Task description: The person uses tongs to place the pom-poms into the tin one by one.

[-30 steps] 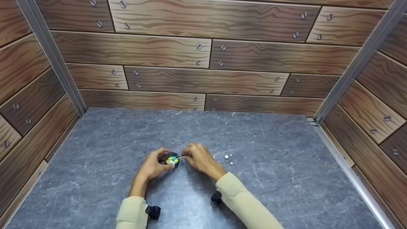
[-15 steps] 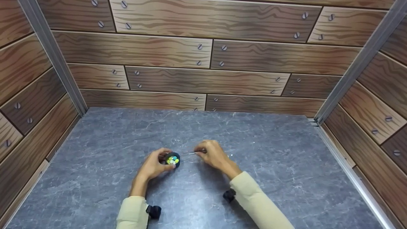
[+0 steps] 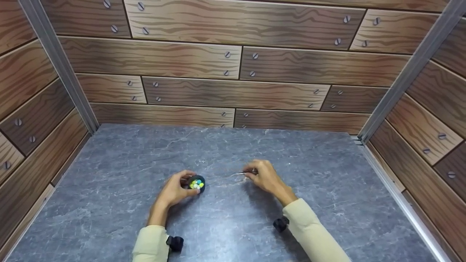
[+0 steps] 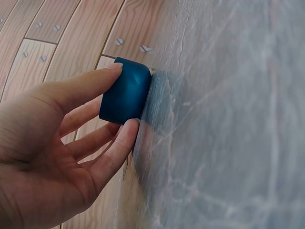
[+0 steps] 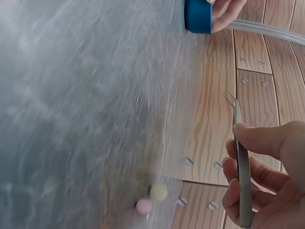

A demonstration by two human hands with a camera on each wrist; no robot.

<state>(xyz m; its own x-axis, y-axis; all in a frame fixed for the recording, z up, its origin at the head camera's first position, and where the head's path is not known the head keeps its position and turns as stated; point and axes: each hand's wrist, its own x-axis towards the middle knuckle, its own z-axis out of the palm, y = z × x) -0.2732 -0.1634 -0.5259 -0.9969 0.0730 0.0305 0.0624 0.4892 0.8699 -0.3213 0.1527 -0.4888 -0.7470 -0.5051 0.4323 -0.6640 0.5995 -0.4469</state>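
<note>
A small round blue cup (image 4: pixel 126 93) stands on the table, pinched between the thumb and fingers of my left hand (image 3: pixel 175 189). Several yellow, white and blue beads (image 3: pixel 197 184) lie inside it, seen from above in the head view. To its right, my right hand (image 3: pixel 265 177) grips metal tweezers (image 5: pixel 244 176) between thumb and fingers. Their fine bent tips are slightly apart with nothing between them. In the right wrist view, a pink bead (image 5: pixel 144 206) and a cream bead (image 5: pixel 158 192) lie on the table; the head view has them hidden by my right hand.
The grey marbled tabletop (image 3: pixel 145 153) is enclosed by wood-plank-patterned walls (image 3: pixel 189 58) at the back and sides. Metal corner posts (image 3: pixel 65 69) rise at the back. A tiny white speck (image 3: pixel 289 163) lies on the table beyond my right hand.
My right hand has moved right with the tweezers, away from the cup and over toward the loose beads, which it now covers in the head view. The left hand and cup have stayed put.
</note>
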